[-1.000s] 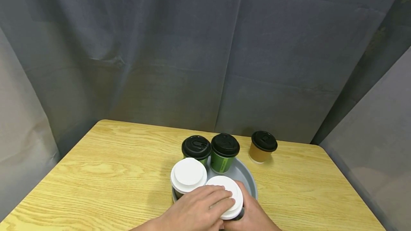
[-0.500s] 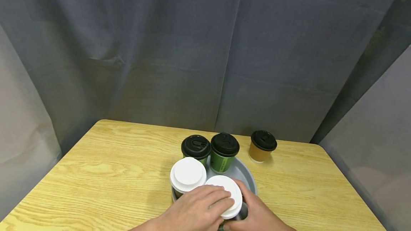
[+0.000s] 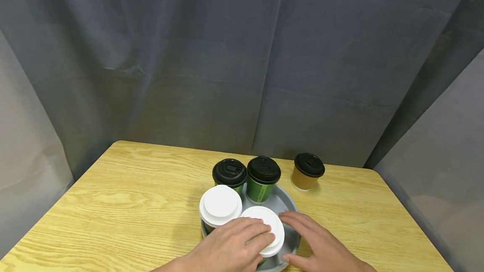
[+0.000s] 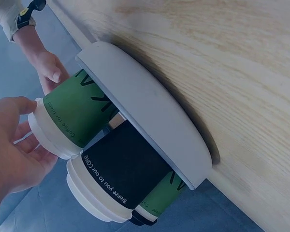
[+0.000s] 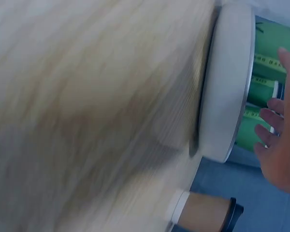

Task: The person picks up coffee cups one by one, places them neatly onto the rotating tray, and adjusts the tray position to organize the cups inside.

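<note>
A green paper cup (image 4: 79, 108) with a white lid (image 3: 275, 238) stands at the front of a round grey tray (image 3: 289, 238). Across that lid lie the fingers of my left hand (image 3: 234, 244), and in the left wrist view its thumb meets the lid's rim. My right hand (image 3: 321, 242) is spread just right of the cup, thumb and fingers apart and holding nothing. Beside the green cup stands a dark paper cup (image 4: 128, 162) with a white lid (image 3: 220, 205). Two green cups with black lids, a left one (image 3: 230, 172) and a right one (image 3: 261, 186), stand behind.
A brown paper cup (image 3: 302, 179) with a black lid stands on the wooden table (image 3: 132, 205), off the tray at the back right. Grey cloth (image 3: 208, 62) hangs behind the table and at both sides.
My right hand has let go of the front green cup and moved off to the right, its fingers spreading. My left hand has stayed on the white lid.
</note>
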`<action>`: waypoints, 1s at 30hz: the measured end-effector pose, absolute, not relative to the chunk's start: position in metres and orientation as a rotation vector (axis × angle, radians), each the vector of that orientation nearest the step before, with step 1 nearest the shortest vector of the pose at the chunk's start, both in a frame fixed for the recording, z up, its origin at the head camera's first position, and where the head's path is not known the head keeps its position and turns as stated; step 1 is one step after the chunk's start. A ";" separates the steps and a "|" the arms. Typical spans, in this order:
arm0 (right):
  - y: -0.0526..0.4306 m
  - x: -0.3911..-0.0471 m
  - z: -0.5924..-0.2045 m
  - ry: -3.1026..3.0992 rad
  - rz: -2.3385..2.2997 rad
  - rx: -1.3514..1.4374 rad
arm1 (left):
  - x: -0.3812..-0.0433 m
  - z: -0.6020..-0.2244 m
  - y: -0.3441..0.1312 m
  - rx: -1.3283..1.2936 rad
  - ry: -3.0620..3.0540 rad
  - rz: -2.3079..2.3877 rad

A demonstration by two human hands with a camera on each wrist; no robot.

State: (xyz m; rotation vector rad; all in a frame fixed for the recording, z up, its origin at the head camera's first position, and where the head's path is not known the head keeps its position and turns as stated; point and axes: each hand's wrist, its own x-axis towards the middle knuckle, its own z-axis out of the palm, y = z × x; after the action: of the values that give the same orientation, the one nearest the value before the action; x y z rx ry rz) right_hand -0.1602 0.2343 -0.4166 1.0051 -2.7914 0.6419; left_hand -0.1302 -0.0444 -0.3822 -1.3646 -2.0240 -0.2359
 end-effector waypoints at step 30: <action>0.280 -0.201 -0.438 -2.444 -0.140 1.379 | -0.129 -0.383 -0.044 -1.369 -2.062 -0.244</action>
State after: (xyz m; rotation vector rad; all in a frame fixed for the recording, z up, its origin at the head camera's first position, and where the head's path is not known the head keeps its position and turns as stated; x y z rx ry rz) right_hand -0.2011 0.2800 -0.4377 1.3789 -2.4445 -0.1399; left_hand -0.1285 -0.0440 -0.3830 -1.3688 -2.0623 -0.2442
